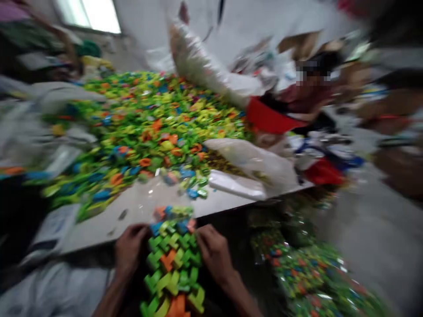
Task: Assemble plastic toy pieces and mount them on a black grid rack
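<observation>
Between my hands is a bag of plastic pieces [175,259], small interlocking shapes in green, yellow, orange and blue, close to my body. Its clear film is hard to make out against the pieces. My left hand [130,246] is closed at the upper left edge of the bag, fingers curled inward. On the opposite edge, my right hand [214,248] pinches with thumb and fingers. A few loose pieces [197,193] lie on the white tabletop [231,204] just beyond.
A large heap of colourful pieces [165,119] covers the table. A white sack [211,70] leans behind it. Filled clear bags [307,273] lie at the lower right. Another person [304,94] sits beyond a red basin [269,116]; someone's arm [62,35] shows at upper left.
</observation>
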The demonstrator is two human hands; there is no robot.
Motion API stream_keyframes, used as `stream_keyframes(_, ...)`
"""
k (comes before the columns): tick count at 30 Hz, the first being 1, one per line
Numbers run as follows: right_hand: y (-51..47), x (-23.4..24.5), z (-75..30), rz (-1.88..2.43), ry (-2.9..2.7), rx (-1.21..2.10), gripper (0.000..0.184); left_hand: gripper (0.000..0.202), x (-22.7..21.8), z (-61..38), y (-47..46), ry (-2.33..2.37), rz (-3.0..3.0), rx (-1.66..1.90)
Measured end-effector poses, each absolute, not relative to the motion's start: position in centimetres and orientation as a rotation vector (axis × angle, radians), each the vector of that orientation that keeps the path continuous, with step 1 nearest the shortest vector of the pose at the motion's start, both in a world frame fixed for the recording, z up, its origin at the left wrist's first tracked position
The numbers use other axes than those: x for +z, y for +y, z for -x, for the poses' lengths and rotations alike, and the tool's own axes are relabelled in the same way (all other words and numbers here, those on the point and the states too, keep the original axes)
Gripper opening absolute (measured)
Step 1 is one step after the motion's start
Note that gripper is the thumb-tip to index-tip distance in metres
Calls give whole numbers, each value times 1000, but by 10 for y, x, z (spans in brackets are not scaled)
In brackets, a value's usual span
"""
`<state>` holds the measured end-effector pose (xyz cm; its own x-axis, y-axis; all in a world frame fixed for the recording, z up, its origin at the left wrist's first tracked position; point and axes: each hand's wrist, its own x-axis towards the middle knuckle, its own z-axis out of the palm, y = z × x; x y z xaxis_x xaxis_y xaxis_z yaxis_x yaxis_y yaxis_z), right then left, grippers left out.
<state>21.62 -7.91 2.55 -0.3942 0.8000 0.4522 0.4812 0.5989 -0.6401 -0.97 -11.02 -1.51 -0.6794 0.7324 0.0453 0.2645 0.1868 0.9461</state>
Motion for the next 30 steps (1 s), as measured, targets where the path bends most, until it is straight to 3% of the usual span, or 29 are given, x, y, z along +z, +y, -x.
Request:
stream_keyframes(3,-74,21,-214,960,-2019,643,17,34,-21,24,-124,1887,-1009,1515)
stream_keyframes(9,-80,19,-210,929,-2044,639,14,11,-35,28,-113,2040,-1525,1414)
stream_keyframes(15,-79,19,-207,955,-2050,621,18,8,-34,32,-120,2225,-1637,1550)
stream_keyframes(19,-79,21,-206,941,-2058,615,18,25,-33,31,-123,2224,-1613,1519)
stream_keyframes(26,-79,26,-204,960,-2062,634,21,14,-28,40,-112,1944,-1537,1398)
stream_keyframes(30,-79,25,-205,960,-2055,637,21,27,-33,44,-111,1766,-1657,1341)
